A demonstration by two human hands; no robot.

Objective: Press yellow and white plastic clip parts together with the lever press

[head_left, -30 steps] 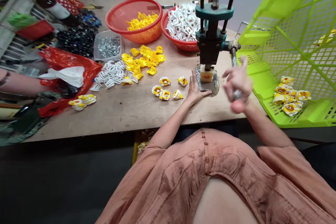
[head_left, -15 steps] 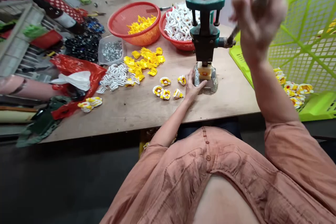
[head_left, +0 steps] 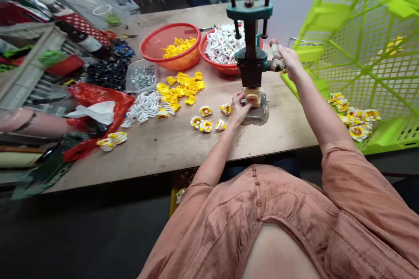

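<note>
A hand press [head_left: 251,59] with a green collar and black ram stands at the table's middle. My left hand [head_left: 239,109] is at its base, thumb and fingers closed on a small white-and-orange plastic piece [head_left: 252,98] against the cream block [head_left: 255,91] below the ram. My right hand [head_left: 290,62] is closed round the press lever [head_left: 274,48] at the press's right side; its fingertips are partly hidden. Left of my left hand lie several yellow-and-white plastic pieces [head_left: 205,126], with loose yellow parts [head_left: 183,87] behind them.
Behind are a red basket of yellow parts [head_left: 145,43] and a red basket of white parts [head_left: 225,69]. White strips [head_left: 144,107], a clear tub of metal bits [head_left: 141,76] and a red bag [head_left: 121,100] lie left. A tilted lime crate [head_left: 327,43] holds assembled pieces on the right.
My right hand has come down and away from the camera with the lever. My left fingers have shifted onto the piece at the block. The view has tilted slightly.
</note>
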